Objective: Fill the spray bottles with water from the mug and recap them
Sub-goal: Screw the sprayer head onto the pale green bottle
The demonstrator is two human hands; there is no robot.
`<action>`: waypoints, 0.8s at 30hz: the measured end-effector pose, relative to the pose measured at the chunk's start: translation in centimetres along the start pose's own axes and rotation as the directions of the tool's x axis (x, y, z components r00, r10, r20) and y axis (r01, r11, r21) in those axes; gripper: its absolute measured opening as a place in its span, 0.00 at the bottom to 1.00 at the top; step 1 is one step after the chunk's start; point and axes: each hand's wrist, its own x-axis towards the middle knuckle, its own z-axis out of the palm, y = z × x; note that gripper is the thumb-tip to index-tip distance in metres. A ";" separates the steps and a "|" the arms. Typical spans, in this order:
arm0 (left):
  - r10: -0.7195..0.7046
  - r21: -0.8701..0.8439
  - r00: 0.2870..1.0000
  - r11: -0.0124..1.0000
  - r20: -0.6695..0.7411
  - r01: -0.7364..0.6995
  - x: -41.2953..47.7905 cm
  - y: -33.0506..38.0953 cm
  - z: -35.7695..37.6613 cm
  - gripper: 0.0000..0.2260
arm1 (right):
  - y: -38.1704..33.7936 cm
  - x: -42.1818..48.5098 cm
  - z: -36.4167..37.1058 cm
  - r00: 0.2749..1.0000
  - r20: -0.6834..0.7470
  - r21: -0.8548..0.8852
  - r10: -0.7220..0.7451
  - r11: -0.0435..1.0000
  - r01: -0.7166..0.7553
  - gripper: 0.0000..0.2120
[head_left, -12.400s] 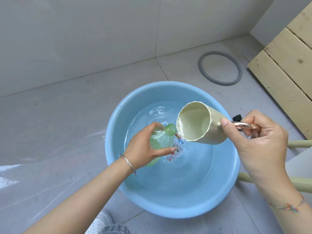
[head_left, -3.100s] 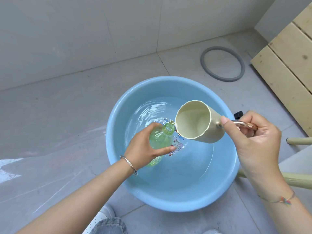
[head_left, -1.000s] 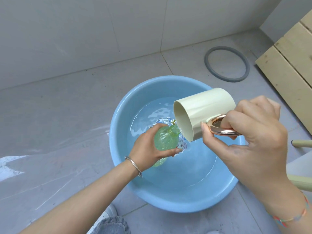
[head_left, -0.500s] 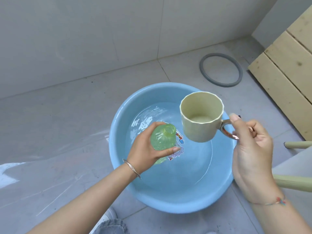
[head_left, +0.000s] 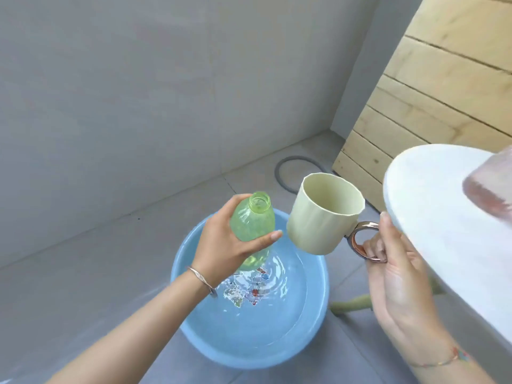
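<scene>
My left hand [head_left: 224, 245] grips a green see-through bottle [head_left: 253, 223] with no cap, its open neck pointing up, held above the blue basin [head_left: 249, 347]. To its right my right hand [head_left: 393, 275] holds a pale yellow mug [head_left: 321, 217] by its rose-gold handle, upright and close to the bottle. The basin holds shallow rippling water over a colourful picture on its bottom. A blurred pink object [head_left: 490, 187] stands on the white table at the right edge.
A round white table [head_left: 443, 217] with pale green legs overhangs the right side, just beside the mug. A wooden slatted panel [head_left: 432, 87] leans at the back right. A grey ring [head_left: 288, 173] lies on the tiled floor behind the basin.
The mug went from tipped over the bottle's neck to upright. Both hands lifted the bottle and mug up out of the basin, and the view swung up towards the table.
</scene>
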 end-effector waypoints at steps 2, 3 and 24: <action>0.038 0.012 0.999 0.999 0.001 -0.038 0.4 2.9 -0.2 0.24 | -2.8 0.2 -1.1 0.999 -0.002 0.014 -0.039 0.999 0.039 0.18; 0.060 0.016 0.998 0.998 0.008 -0.060 0.6 4.4 -0.1 0.24 | -4.3 0.4 -1.9 0.998 0.002 0.016 -0.056 0.998 0.056 0.18; 0.248 -0.050 0.954 0.969 0.169 -0.243 -1.7 20.7 9.3 0.26 | -10.5 4.2 -15.0 0.969 -0.244 -0.134 -0.041 0.991 0.008 0.09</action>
